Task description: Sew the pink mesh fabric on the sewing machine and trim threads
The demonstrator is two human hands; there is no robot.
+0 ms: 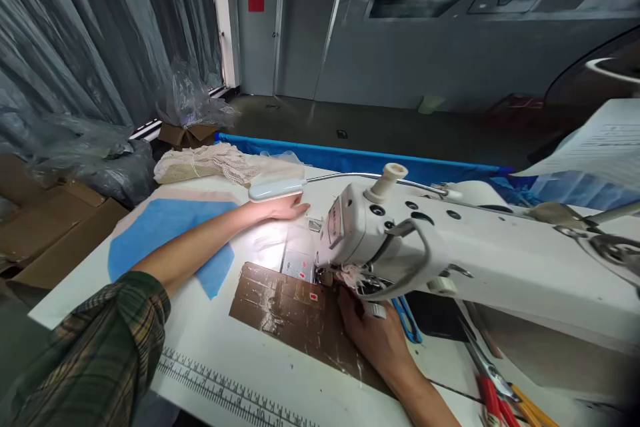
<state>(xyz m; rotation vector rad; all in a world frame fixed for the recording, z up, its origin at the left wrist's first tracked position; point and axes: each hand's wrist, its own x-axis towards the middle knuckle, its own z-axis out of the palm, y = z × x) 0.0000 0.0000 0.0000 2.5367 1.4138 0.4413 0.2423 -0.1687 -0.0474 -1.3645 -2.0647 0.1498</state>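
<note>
Head: right hand at sewing machine; plastic bulging from open carton.

We see a dim grey wall behind | we trace the brightest patch to the lamp, its spot on the table near white | we note glare streaks on the brown board | we get wide-angle stretch, darkened right edge
</note>
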